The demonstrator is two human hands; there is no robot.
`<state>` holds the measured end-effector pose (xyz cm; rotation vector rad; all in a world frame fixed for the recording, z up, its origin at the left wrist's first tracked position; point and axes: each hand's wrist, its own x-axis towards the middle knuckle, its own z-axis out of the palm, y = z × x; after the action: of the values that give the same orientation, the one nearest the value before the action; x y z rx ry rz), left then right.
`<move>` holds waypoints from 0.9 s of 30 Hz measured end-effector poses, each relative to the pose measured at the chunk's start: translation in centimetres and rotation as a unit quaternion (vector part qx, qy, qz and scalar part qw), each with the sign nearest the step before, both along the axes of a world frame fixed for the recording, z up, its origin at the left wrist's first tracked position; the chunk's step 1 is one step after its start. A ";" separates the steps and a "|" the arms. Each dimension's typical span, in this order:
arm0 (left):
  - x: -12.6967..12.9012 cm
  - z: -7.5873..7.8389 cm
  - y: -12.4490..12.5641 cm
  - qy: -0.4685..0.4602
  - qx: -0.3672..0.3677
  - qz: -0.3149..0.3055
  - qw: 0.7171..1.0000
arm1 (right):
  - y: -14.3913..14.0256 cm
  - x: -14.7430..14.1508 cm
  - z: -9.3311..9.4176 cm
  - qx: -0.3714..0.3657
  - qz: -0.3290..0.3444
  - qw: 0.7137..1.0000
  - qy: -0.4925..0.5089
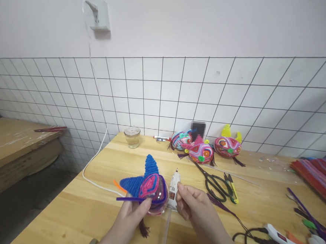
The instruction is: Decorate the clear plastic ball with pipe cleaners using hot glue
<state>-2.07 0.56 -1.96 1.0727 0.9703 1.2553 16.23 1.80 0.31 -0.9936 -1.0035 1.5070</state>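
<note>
head cam: left hand point(134, 213) curled round the blue-pink pipe-cleaner fish ball point(149, 188) near the table's front, right hand point(192, 204) gripping the white glue gun point(173, 189) beside it. nozzle's close, so fingers could get burned.

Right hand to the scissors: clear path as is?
Probably yes. The scissors lie in the open just beyond the right hand with nothing between, but that hand holds the glue gun.

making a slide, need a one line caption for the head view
Left hand holds a blue-finned craft fish; right hand grips a glue gun.
</note>
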 end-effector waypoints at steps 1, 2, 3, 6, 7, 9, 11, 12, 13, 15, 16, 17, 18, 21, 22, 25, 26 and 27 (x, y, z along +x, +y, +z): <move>0.0 0.0 0.1 0.001 0.005 -0.002 1.000 | -0.1 0.0 0.2 0.002 0.007 1.000 -0.003; 0.0 0.0 0.2 0.001 0.010 -0.003 1.000 | -0.1 -0.1 0.3 0.006 0.013 1.000 -0.007; 0.0 0.0 0.3 0.000 0.013 -0.004 1.000 | -0.2 -0.1 0.5 0.010 0.018 1.000 -0.010; 0.0 -0.1 0.4 -0.009 0.014 -0.005 1.000 | -0.3 -0.1 0.9 0.015 0.010 1.000 -0.015; 0.1 -0.1 0.4 -0.012 0.013 -0.006 1.000 | -0.4 -0.1 0.9 0.015 0.003 1.000 -0.015; 0.1 0.0 0.3 -0.015 0.009 -0.004 1.000 | -0.4 0.0 0.8 0.011 -0.008 1.000 -0.018; 0.1 0.1 0.2 -0.007 0.012 -0.001 1.000 | -0.4 0.1 0.7 0.005 -0.009 1.000 -0.028; 0.1 0.2 0.2 -0.001 0.014 0.000 1.000 | -0.4 0.1 0.6 0.002 -0.008 0.999 -0.034; 0.1 0.3 0.1 0.001 0.015 0.000 1.000 | -0.5 0.2 0.6 -0.001 -0.007 0.999 -0.039; 0.1 0.4 0.1 -0.002 0.013 -0.003 1.000 | -0.5 0.1 0.8 0.002 -0.008 0.999 -0.046; 0.1 0.4 0.1 -0.004 0.010 -0.003 1.000 | -0.5 0.0 1.0 0.007 -0.011 0.999 -0.048; 0.1 0.4 0.0 -0.005 0.007 -0.001 1.000 | -0.5 -0.1 1.2 0.012 -0.013 0.999 -0.050; 0.1 0.3 0.0 -0.008 0.007 0.001 1.000 | -0.5 -0.2 1.4 0.019 -0.017 0.998 -0.050; 0.2 0.1 0.1 -0.015 0.006 -0.003 1.000 | -0.6 -0.5 1.4 0.053 -0.043 0.996 -0.050; 0.2 0.1 0.1 -0.018 0.007 -0.006 1.000 | -0.6 -0.5 1.3 0.064 -0.053 0.995 -0.052; 0.2 0.1 0.1 -0.025 0.008 -0.010 1.000 | -0.5 -0.6 0.7 0.085 -0.071 0.992 -0.067; 0.2 0.1 0.1 -0.026 0.008 -0.010 1.000 | -0.5 -0.6 0.4 0.086 -0.071 0.991 -0.076; 0.2 0.1 0.1 -0.026 0.007 -0.009 1.000 | -0.6 -0.5 0.2 0.089 -0.071 0.990 -0.088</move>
<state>-1.83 0.69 -1.84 1.0528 0.9113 1.2717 15.69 1.25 0.54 -1.0601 -1.1465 1.2058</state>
